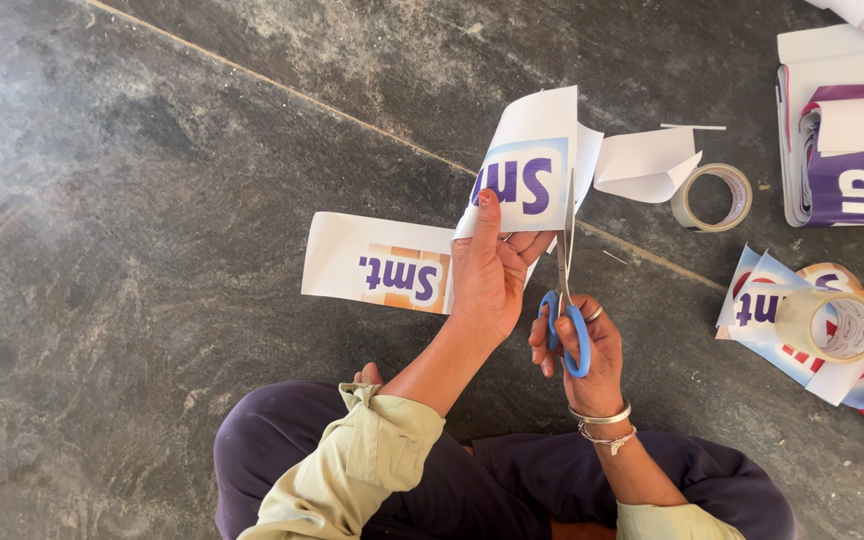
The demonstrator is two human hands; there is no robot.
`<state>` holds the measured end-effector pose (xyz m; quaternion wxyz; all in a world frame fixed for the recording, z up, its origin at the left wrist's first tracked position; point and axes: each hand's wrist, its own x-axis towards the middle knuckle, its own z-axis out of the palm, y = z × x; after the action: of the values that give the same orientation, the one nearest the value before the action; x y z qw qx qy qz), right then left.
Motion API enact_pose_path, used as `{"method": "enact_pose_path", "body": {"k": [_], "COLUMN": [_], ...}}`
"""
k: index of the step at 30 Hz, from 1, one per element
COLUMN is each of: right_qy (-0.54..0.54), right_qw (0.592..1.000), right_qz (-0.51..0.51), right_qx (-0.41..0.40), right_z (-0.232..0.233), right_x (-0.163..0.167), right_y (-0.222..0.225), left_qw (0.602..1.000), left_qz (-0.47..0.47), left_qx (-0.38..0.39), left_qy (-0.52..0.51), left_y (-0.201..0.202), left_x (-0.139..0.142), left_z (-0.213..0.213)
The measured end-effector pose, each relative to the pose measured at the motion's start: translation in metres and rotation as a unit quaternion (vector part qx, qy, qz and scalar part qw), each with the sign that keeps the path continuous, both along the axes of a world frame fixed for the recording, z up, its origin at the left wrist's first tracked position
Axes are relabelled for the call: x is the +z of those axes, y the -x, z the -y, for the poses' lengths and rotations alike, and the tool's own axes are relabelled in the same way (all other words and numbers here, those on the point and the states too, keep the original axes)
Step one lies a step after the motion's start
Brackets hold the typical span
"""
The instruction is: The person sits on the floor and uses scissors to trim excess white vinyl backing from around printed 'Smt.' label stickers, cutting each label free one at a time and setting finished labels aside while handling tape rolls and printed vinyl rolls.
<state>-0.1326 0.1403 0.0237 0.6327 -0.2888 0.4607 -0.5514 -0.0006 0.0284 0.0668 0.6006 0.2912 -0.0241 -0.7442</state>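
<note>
On the grey stone floor [152, 250], the printed paper strip [392, 268] runs from nine o'clock up to the hands; it looks light, limp and easily torn, best pinched close beside the cut; the left hand [489, 275] grips it so, thumb on top; the right hand [582, 350] is clenched through the blue-handled scissors [564, 300], blades pointing twelve o'clock; two tape rolls [712, 197] lie at three o'clock.

Blue-handled scissors [564, 300], seemingly purple-lettered paper [527, 175]
</note>
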Motion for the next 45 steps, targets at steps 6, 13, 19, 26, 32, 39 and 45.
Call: {"method": "enact_pose_path", "body": {"k": [6, 13, 19, 26, 32, 39, 45], "right_qy": [0.005, -0.005, -0.016, -0.012, -0.008, -0.014, -0.014], "right_qw": [1.000, 1.000, 1.000, 1.000, 1.000, 1.000, 1.000], "right_qz": [0.010, 0.017, 0.015, 0.007, 0.004, 0.015, 0.004], "right_qx": [-0.004, -0.008, -0.010, -0.011, -0.015, -0.017, -0.020], "right_z": [-0.001, -0.001, 0.001, 0.003, 0.003, 0.003, 0.003], "right_x": [-0.001, 0.000, 0.000, -0.001, -0.002, -0.003, -0.002], "right_y": [0.000, 0.001, 0.003, 0.003, 0.004, 0.004, 0.005], "left_qw": [1.000, 1.000, 1.000, 1.000, 1.000, 1.000, 1.000], "left_qz": [0.001, 0.005, 0.006, 0.009, -0.001, 0.006, 0.002], "left_qx": [-0.003, -0.008, -0.011, -0.015, -0.013, -0.014, -0.015], "left_qy": [0.003, -0.004, 0.000, -0.001, 0.003, 0.010, -0.006], "left_y": [0.000, -0.001, -0.001, -0.003, -0.001, -0.002, 0.000], "left_x": [0.002, 0.005, 0.008, 0.010, 0.011, 0.012, 0.011], "left_z": [0.001, 0.001, 0.002, 0.003, 0.004, 0.004, 0.005]}}
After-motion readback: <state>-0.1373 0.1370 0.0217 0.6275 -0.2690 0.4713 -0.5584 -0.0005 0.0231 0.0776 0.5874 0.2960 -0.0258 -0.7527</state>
